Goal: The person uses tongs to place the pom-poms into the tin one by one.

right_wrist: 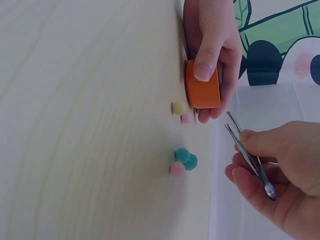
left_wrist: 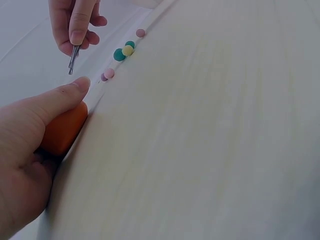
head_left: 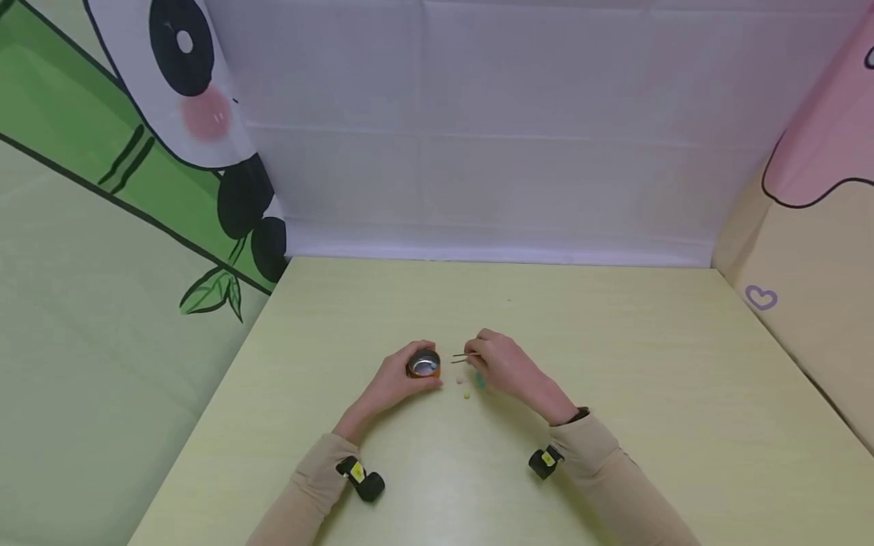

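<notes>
My left hand (head_left: 394, 379) grips the cup (head_left: 424, 364); my right hand (head_left: 504, 365) pinches empty tweezers (head_left: 467, 356). Lower the tips toward the balls (right_wrist: 183, 157) at five o'clock.

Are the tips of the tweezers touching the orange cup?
Apart. In the right wrist view the tweezers, held by the right hand, end in the air with a clear gap to the orange cup.

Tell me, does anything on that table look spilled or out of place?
Only mildly: a few small coloured balls lie loose on the table beside the orange cup the left hand holds. The right hand pinches tweezers just above them. Nothing looks damaged.
</notes>
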{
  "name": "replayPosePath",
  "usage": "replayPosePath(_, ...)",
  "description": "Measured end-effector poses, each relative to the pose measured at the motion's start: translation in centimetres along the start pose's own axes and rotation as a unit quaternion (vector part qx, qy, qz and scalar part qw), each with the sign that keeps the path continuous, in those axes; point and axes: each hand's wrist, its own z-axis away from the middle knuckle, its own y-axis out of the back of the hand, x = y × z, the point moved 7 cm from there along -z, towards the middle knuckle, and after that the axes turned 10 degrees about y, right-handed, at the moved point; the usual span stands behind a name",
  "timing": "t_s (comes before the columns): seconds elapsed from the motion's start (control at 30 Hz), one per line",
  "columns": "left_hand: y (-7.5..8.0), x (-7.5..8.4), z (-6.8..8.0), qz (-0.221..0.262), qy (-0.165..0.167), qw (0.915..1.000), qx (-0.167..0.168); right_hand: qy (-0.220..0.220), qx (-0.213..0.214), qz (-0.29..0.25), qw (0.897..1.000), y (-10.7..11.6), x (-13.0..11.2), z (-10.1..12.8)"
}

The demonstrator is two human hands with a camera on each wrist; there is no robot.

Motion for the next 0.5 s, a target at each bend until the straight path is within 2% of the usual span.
replayPosePath(0.3, 0.4, -0.4, 0.5, 0.000, -0.003, 1.0000, -0.006, -0.032, -0.004, -0.007, 0.999, -0.4, -0.1, 1.1)
replayPosePath(0.5, 0.6, -0.3, 0.7, 0.005, -0.001, 0.9999, -0.009, -0.034, -0.006, -0.011, 0.999, -0.4, -0.2, 1.5)
